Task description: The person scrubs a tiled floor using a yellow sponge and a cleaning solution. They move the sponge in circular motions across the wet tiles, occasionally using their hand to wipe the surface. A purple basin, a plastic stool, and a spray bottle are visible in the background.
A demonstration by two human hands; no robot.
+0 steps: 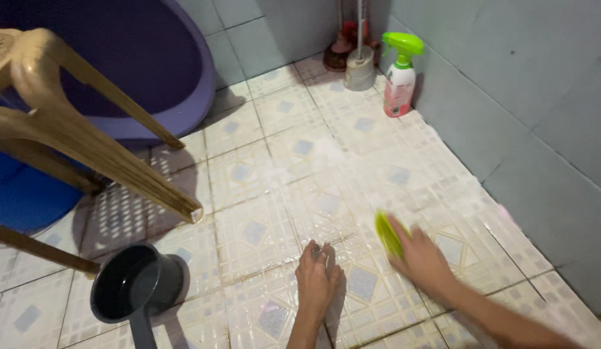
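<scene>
On the wet tiled floor in front of you, your right hand is wrapped around a yellow-green scrub brush, fingers curled over its back and closed on it, with the working face pressed down against the tiles. The brush is blurred, so its bristles and exact shape cannot be made out; it reads as a small, oblong block of bright lime colour, set on edge just left of your knuckles. It looks light and rigid enough to push hard on, but with foam and water around, the plastic is likely slippery, so a full grip across the back, thumb on one side and fingers on the other, seems the safest hold.

Your left hand holds nothing: it rests flat on the floor just beside the right, fingers together and pointing away from you, propping your weight.

A pale film of suds spreads over the tiles toward the wall. A dark dipper with water sits to your left, under the legs of a tan plastic chair. A green-topped spray bottle stands far off by the wall.
</scene>
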